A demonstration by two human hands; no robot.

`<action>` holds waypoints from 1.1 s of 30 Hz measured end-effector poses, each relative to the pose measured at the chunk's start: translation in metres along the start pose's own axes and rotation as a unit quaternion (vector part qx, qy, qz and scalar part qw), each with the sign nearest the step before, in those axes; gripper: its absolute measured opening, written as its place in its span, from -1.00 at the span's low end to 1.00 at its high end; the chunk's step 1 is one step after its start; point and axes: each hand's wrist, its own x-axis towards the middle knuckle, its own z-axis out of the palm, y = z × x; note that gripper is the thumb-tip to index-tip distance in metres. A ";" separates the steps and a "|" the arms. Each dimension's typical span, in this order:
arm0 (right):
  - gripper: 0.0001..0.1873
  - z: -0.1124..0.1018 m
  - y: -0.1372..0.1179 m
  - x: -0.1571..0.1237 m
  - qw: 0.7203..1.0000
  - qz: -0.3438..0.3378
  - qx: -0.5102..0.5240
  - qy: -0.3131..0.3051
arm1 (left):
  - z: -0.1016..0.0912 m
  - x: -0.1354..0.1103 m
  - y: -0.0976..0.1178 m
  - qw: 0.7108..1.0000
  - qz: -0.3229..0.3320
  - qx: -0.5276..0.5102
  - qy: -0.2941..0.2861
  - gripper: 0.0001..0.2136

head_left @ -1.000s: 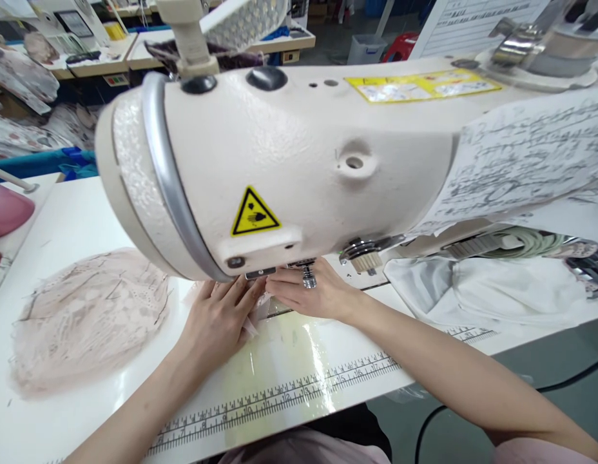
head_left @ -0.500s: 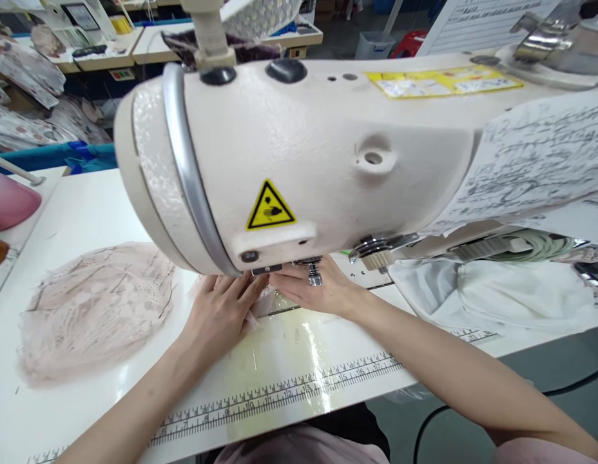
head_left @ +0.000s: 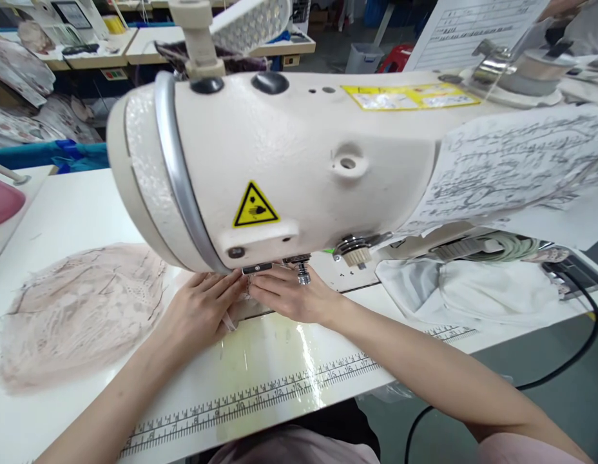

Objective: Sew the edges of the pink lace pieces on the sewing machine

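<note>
My left hand (head_left: 198, 310) lies flat with its fingers stretched out, on pale pink lace fabric (head_left: 227, 321) under the sewing machine head (head_left: 279, 167). Close beside it, my right hand (head_left: 299, 293) has its fingers pressed together at the same fabric; its thumb is out of sight and its fingertips reach the cloth near the needle area. The machine head hides the needle and most of the fabric between my hands. A bundle of the same sheer pink lace (head_left: 81, 316) lies on the white table (head_left: 77, 206), left of my left hand.
A ruler strip (head_left: 260, 403) runs along the table's front edge. White fabric pieces (head_left: 492, 290) and a coiled green band (head_left: 509, 248) lie to the right. Handwritten paper (head_left: 516, 167) hangs on the machine. Behind are other workstations (head_left: 154, 48), and a black cable (head_left: 564, 370) hangs at the right.
The whole view has shifted slightly, so the machine sits further left. My right hand has moved a little left and toward me relative to the machine; my left hand stays on the fabric.
</note>
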 end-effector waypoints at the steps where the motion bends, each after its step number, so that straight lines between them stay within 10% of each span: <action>1: -0.75 0.003 0.001 0.000 1.000 -0.014 -0.002 0.012 | 0.000 0.000 -0.001 1.000 -0.004 -0.002 -0.002 -0.63; 33: -0.82 -0.003 -0.005 0.004 0.998 0.024 -0.026 0.057 | -0.002 0.006 0.015 0.994 -0.029 0.101 -0.011 -0.61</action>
